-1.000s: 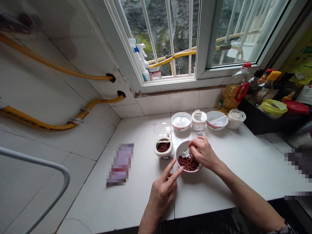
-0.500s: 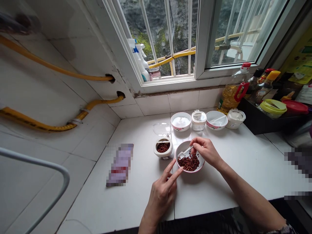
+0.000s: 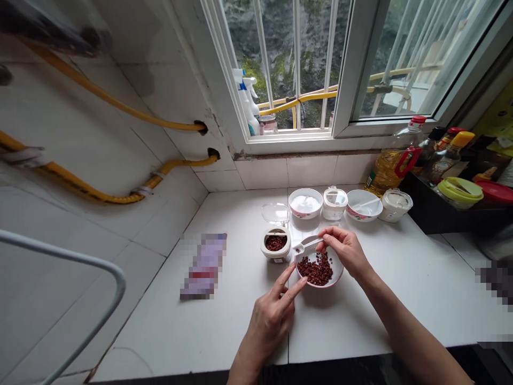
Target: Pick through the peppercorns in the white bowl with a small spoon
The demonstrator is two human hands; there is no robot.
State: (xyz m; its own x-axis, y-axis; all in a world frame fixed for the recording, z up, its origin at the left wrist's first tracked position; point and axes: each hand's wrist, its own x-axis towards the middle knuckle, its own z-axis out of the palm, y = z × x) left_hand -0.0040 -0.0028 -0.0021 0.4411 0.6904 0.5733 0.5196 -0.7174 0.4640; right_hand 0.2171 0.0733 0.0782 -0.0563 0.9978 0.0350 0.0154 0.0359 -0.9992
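My right hand (image 3: 342,248) pinches the handle of a small white spoon (image 3: 308,244), its scoop over the left rim of a white bowl (image 3: 335,275) with a pink edge. A few dark bits show in the scoop. Reddish-brown Sichuan peppercorns (image 3: 316,269) cover much of the bowl's bottom. With finger and thumb apart, my left hand (image 3: 274,313) holds the bowl's near left rim. Just left of the bowl stands a seasoning jar (image 3: 276,253), its clear lid (image 3: 276,213) flipped up, with more peppercorns inside.
Behind stand a bowl of white grains (image 3: 305,203), a lidded jar (image 3: 335,203), a bowl with a white spoon (image 3: 364,206) and another jar (image 3: 396,206). An oil bottle (image 3: 395,160) and a black box (image 3: 427,214) of bottles are at right. A blurred purple packet (image 3: 204,267) lies left.
My right hand has raised the spoon from over the peppercorns to the bowl's left rim, towards the open jar. My left hand keeps its place at the bowl. The view has shifted slightly.
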